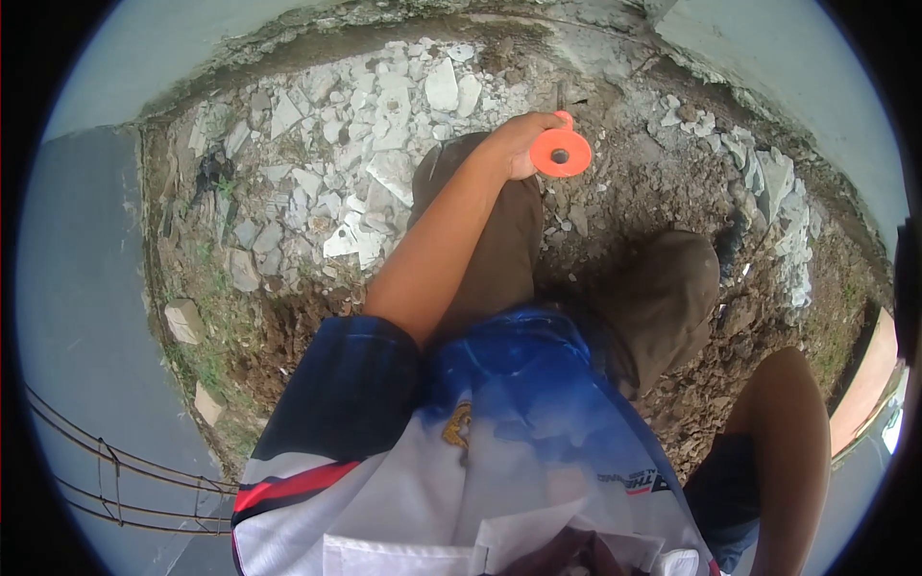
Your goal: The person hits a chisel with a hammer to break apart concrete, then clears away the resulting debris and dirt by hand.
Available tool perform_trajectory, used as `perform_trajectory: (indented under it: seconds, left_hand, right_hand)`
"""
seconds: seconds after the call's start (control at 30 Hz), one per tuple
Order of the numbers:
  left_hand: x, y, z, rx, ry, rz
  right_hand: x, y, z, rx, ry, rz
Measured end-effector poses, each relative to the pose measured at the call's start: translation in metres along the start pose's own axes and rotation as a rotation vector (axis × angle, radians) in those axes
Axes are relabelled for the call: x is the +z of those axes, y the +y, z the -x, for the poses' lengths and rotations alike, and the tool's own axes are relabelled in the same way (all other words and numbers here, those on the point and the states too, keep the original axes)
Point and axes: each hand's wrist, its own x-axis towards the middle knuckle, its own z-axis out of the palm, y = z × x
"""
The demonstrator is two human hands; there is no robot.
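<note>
My left hand [524,144] is closed around the grip of a cold chisel [560,155] with a round orange hand guard. The chisel's dark struck end shows in the middle of the guard, facing up at me. Beyond the hand, its metal shaft points at the bare soil [615,144] by the wall. Whether the tip touches the ground is hard to make out. Of my right side only a bent arm [792,422] shows at the lower right; the right hand is out of view.
White and grey rubble [336,182] covers the ground at the left and far side. Pale walls [576,43] border the strip of soil. Plaster pieces [788,211] lie along the right edge. A rebar cage [115,470] sits at lower left. My knees [672,288] are bent close to the ground.
</note>
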Motion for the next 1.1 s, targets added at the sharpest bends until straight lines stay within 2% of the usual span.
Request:
perform_trajectory:
  seconds: [0.1,0.17,0.2,0.27,0.3,0.37,0.4,0.43,0.47,0.5,0.53,0.6,0.7,0.73,0.77,0.8,0.9,1.0,1.1]
  left_hand:
    - [0.002,0.005,-0.004,0.008,0.006,0.09]
    - [0.001,0.003,-0.004,0.012,-0.028,0.187]
    - [-0.001,0.006,-0.005,0.026,-0.063,0.238]
    - [-0.001,0.019,-0.006,0.068,-0.094,0.35]
    - [-0.002,0.025,-0.006,0.091,-0.087,0.409]
    - [-0.006,0.022,0.001,0.079,-0.05,0.504]
    - [-0.006,0.025,0.0,0.08,-0.039,0.539]
    - [-0.006,0.029,-0.001,0.082,-0.027,0.575]
    - [-0.007,0.034,-0.005,0.084,-0.015,0.61]
    - [-0.017,0.032,-0.011,0.09,-0.114,0.638]
    - [-0.02,0.031,-0.012,0.086,-0.136,0.641]
    - [-0.018,0.033,-0.012,0.075,-0.18,0.649]
    - [-0.021,0.032,-0.017,0.033,-0.242,0.69]
    - [-0.02,0.033,-0.02,0.025,-0.287,0.7]
    - [-0.016,0.034,-0.018,0.039,-0.188,0.657]
    - [-0.015,0.034,-0.019,0.037,-0.178,0.651]
    - [-0.015,0.031,-0.023,0.035,-0.169,0.643]
    - [-0.018,0.03,-0.019,0.038,-0.192,0.632]
    - [-0.016,0.03,-0.019,0.057,-0.185,0.602]
  right_hand:
    - [-0.014,0.023,0.021,0.032,0.102,-0.049]
    - [-0.016,0.064,0.059,0.214,0.335,-0.061]
    - [-0.01,0.095,0.083,0.405,0.488,-0.033]
    - [0.017,0.184,0.142,0.976,0.8,0.091]
    - [0.031,0.24,0.172,1.189,0.839,0.169]
    - [0.062,0.336,0.214,1.363,0.68,0.28]
    - [0.076,0.372,0.219,1.322,0.581,0.303]
    - [0.083,0.401,0.218,1.161,0.493,0.291]
    - [0.094,0.409,0.21,1.204,0.521,0.535]
    - [0.106,0.413,0.2,1.243,0.533,0.776]
    - [0.1,0.41,0.182,1.457,0.383,0.728]
    - [0.109,0.415,0.157,1.641,0.369,0.792]
    - [0.132,0.408,0.141,1.566,0.344,0.447]
    - [0.125,0.402,0.143,1.549,0.274,0.368]
    - [0.113,0.395,0.144,1.523,0.206,0.29]
    - [0.106,0.39,0.144,1.492,0.139,0.211]
    - [0.132,0.411,0.145,1.45,0.494,0.611]
    - [0.14,0.39,0.144,1.522,0.279,0.353]
    - [0.143,0.377,0.15,1.474,-0.134,0.265]
